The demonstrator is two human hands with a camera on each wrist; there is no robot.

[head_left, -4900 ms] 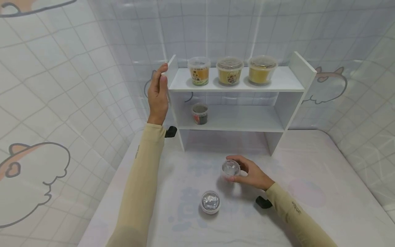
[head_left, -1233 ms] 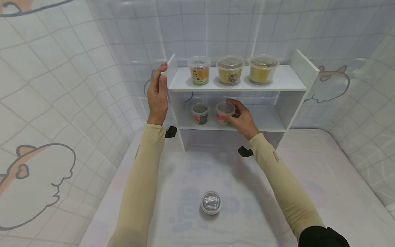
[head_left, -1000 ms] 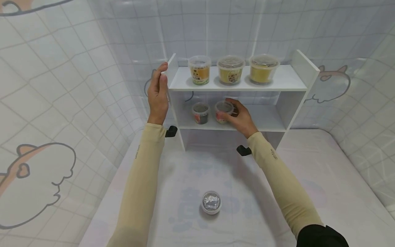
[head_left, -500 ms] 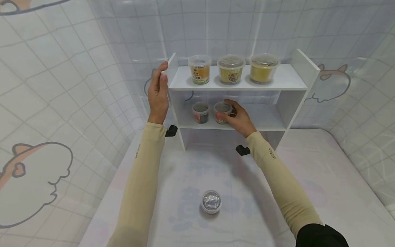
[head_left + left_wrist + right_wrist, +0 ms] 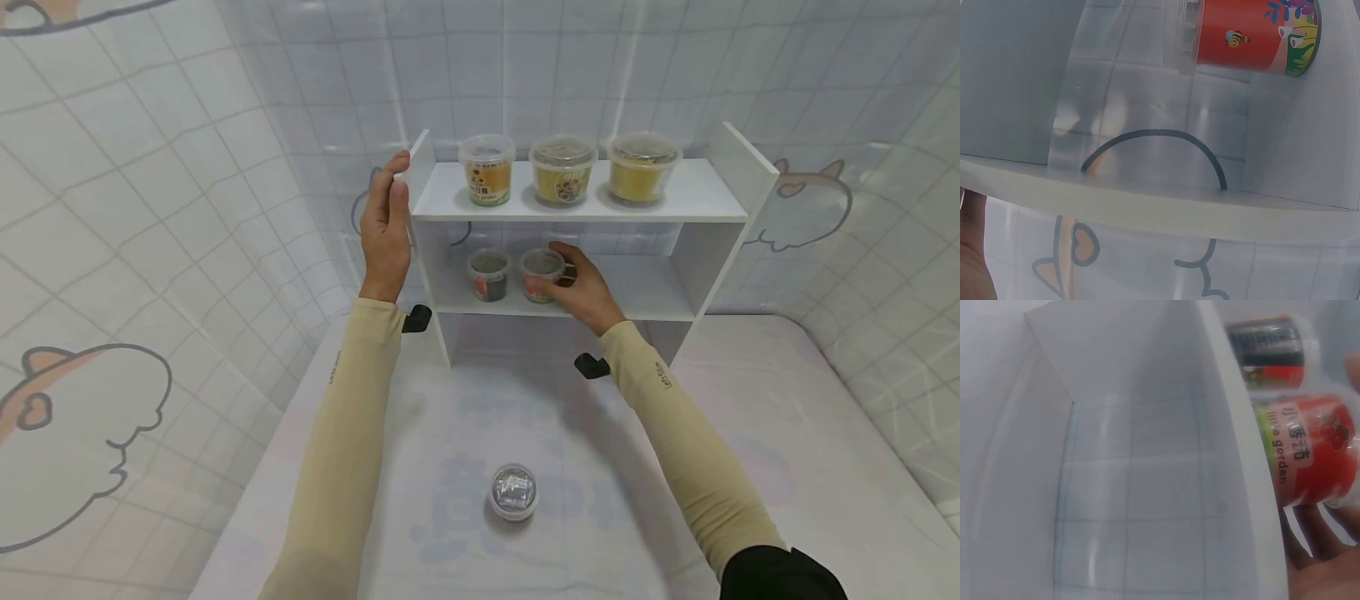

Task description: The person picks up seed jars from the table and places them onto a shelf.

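My right hand grips a small lidded plastic cup on the middle shelf, thumb in front and fingers curled behind. In the right wrist view this cup shows a red label reading "little garden". Just left of it stands another lidded cup, dark with some red; the left wrist view shows that cup's red side. My left hand is raised with straight fingers, flat along the left side panel of the white shelf unit, holding nothing.
Three larger lidded cups with yellow and orange labels stand on the top shelf: a tall cup, a wider tub and another tub. A silver-topped cup sits on the white-covered table in front.
The right hand has carried the red-labelled cup from the table up to the middle shelf, then shifted it slightly left, closer to the dark cup. The left hand has stayed in place.
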